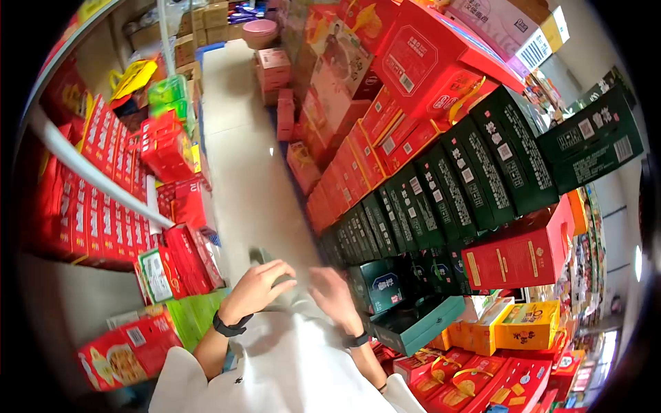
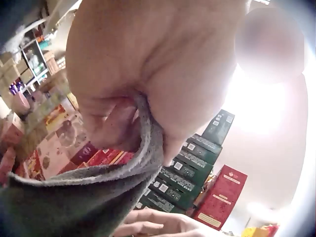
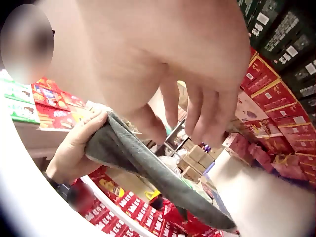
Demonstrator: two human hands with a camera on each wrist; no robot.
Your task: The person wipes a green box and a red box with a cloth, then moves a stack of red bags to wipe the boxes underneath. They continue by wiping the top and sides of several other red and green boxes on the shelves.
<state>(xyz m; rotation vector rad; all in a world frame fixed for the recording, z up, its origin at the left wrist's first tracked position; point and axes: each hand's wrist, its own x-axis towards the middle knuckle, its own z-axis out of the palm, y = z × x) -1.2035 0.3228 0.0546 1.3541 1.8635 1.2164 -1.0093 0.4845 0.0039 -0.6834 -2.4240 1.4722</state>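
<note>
A grey cloth [image 2: 84, 202] hangs from my left hand [image 1: 261, 289], pinched between thumb and fingers. In the right wrist view the cloth [image 3: 148, 165] stretches as a long folded strip away from the left hand [image 3: 74, 148]. My right hand [image 1: 332, 294] is blurred, a little to the right of the left one. Its fingers [image 3: 195, 108] are spread and loosely bent over the cloth, with nothing between them. Both hands are held in front of the white shirt [image 1: 289, 358], above the aisle floor.
To the right rise stacked dark green boxes [image 1: 475, 172] and red gift boxes [image 1: 434, 62]. An open green box [image 1: 420, 323] juts out near my right forearm. Red packages [image 1: 96, 227] fill a shelf at left, behind a white rail [image 1: 96, 172]. The pale floor [image 1: 237, 138] runs ahead between them.
</note>
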